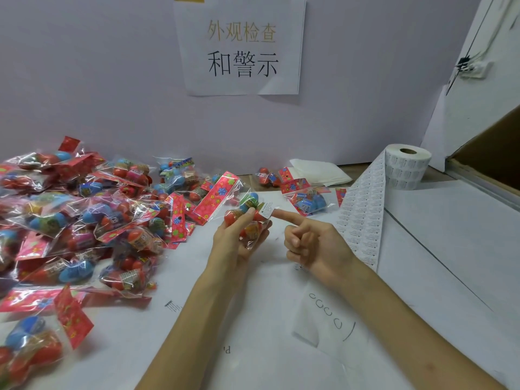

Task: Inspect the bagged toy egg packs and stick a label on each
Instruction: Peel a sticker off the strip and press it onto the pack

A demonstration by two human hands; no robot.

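My left hand grips a clear bagged toy egg pack with red, blue and green eggs and a red flowered header card, held above the table's middle. A small white label lies on the pack's upper right side. My right hand has its index finger stretched out, the fingertip touching the label, the other fingers curled. A roll of white labels stands at the right with a long strip unrolled toward me.
A big heap of bagged egg packs covers the left of the white table. Two more packs lie behind my hands near folded white sheets. A paper sign hangs on the wall; a cardboard box sits at the right.
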